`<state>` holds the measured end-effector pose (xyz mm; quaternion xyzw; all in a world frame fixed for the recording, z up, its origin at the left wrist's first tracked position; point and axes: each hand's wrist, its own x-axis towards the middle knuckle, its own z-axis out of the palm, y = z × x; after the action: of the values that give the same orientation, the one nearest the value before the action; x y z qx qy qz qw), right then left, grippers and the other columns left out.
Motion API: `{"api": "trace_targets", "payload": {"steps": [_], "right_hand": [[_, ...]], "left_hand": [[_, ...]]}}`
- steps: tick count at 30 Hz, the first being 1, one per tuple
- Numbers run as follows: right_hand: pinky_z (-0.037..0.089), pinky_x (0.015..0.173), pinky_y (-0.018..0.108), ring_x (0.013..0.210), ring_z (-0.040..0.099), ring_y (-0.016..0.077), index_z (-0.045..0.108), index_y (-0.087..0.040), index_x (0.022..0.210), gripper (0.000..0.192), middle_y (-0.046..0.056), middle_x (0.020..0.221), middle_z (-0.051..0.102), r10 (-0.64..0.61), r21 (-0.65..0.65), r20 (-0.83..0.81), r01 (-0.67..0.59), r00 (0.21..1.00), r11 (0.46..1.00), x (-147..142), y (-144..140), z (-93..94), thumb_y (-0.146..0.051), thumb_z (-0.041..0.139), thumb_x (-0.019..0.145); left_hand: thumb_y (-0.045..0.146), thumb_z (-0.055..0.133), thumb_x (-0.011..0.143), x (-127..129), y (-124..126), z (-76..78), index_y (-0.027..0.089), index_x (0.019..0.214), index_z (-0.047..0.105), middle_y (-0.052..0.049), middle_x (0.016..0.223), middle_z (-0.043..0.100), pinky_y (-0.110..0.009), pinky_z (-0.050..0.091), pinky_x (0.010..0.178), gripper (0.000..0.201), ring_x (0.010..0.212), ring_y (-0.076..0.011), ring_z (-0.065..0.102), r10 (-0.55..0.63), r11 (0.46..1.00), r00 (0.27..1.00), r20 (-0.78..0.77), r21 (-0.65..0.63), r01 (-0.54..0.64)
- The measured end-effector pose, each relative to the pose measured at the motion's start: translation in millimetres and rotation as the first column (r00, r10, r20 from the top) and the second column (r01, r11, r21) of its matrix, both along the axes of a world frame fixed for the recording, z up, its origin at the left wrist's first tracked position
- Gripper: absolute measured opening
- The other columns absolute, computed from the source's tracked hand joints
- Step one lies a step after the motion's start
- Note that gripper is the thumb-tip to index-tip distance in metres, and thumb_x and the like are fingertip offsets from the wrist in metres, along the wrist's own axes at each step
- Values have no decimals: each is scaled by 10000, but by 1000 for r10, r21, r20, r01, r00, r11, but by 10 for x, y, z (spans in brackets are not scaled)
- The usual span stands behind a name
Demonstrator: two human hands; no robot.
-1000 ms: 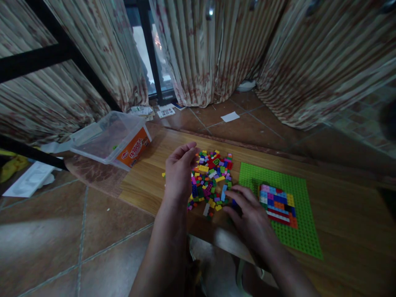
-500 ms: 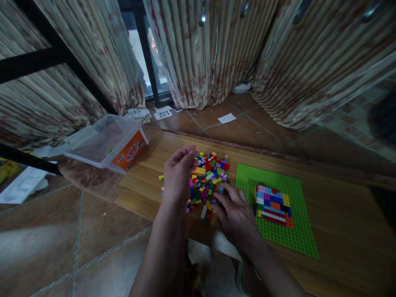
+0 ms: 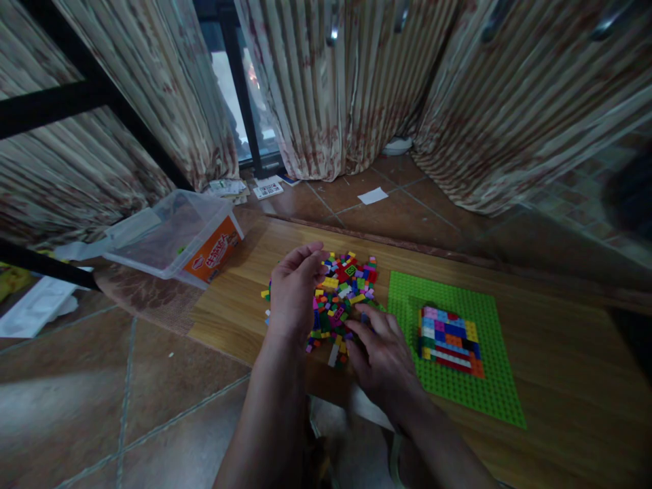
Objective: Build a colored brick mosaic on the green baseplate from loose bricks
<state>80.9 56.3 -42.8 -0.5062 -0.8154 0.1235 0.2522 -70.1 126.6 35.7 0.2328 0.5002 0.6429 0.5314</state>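
A heap of small multicoloured toy bricks (image 3: 337, 299) lies on the wooden tabletop. Over its left side is my left hand (image 3: 293, 288), fingers curled together; whatever they grip, if anything, is hidden. My right hand (image 3: 379, 346) reaches into the right edge of the heap with fingers apart, its fingertips touching loose bricks. Just to its right lies a green baseplate (image 3: 407, 288), which carries a flat rectangular block of joined bricks (image 3: 451, 337) in many colours. A grey brick (image 3: 333, 354) sits at the heap's near edge.
A clear plastic bin (image 3: 168, 231) with an orange label stands at the left end of the wooden table (image 3: 565, 346). Papers (image 3: 268, 188) and a white sheet (image 3: 373, 195) lie on the tiled floor beyond. Striped curtains (image 3: 316, 88) hang behind.
My right hand has shifted slightly left, further into the bricks. The grey brick at the near edge has moved a little. My left hand stays nearly where it was.
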Motion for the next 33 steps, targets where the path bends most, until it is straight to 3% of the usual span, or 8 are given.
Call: {"api": "trace_targets", "payload": {"steps": [13,19,23,27,30,33], "right_hand": [[444,934,444,1126,508,272,624,-215,897,50,89,1261,561,-10,-64,-152,0,988,998,16,44,-8,-187,596,868],[452,875,377,1017,559,223,628,-218,848,60,49,1045,655,-23,-92,-344,-10,939,996,34,44,63,-159,625,858],[477,726,291,801,591,157,647,-235,862,25,-1,845,665,-210,-169,-584,135,784,976,143,58,164,-218,659,848],[491,636,244,685,603,127,681,-234,837,80,-24,745,671,-400,-294,-770,280,497,914,282,99,274,-281,723,787],[503,607,235,632,608,118,698,-226,807,117,-27,694,676,-442,-363,-832,274,336,891,361,131,320,-300,758,741],[513,608,230,626,615,111,708,-227,795,124,-27,695,686,-450,-393,-853,243,263,887,428,143,328,-299,775,718]], "left_hand": [[221,748,642,0,4,-20,145,843,698,22,686,627,-142,384,559,220,582,-46,519,-3,1000,1000,6,3,3],[259,709,698,-11,4,-46,155,879,700,4,762,652,-162,392,575,209,617,-61,522,-78,997,991,-106,3,79],[288,699,748,70,-33,-84,154,896,701,-17,839,669,-204,432,656,200,725,-107,565,-303,947,903,-306,10,321],[307,633,828,286,-112,-131,148,951,701,-17,782,652,-226,422,643,212,703,-121,558,-629,750,681,-374,-64,658],[268,625,843,468,-165,-155,150,947,691,-19,803,659,-232,442,682,170,739,-128,577,-708,658,612,-353,-16,752],[233,617,854,607,-194,-157,150,906,683,-14,799,657,-233,459,722,118,766,-132,598,-691,651,620,-371,53,757]]}}
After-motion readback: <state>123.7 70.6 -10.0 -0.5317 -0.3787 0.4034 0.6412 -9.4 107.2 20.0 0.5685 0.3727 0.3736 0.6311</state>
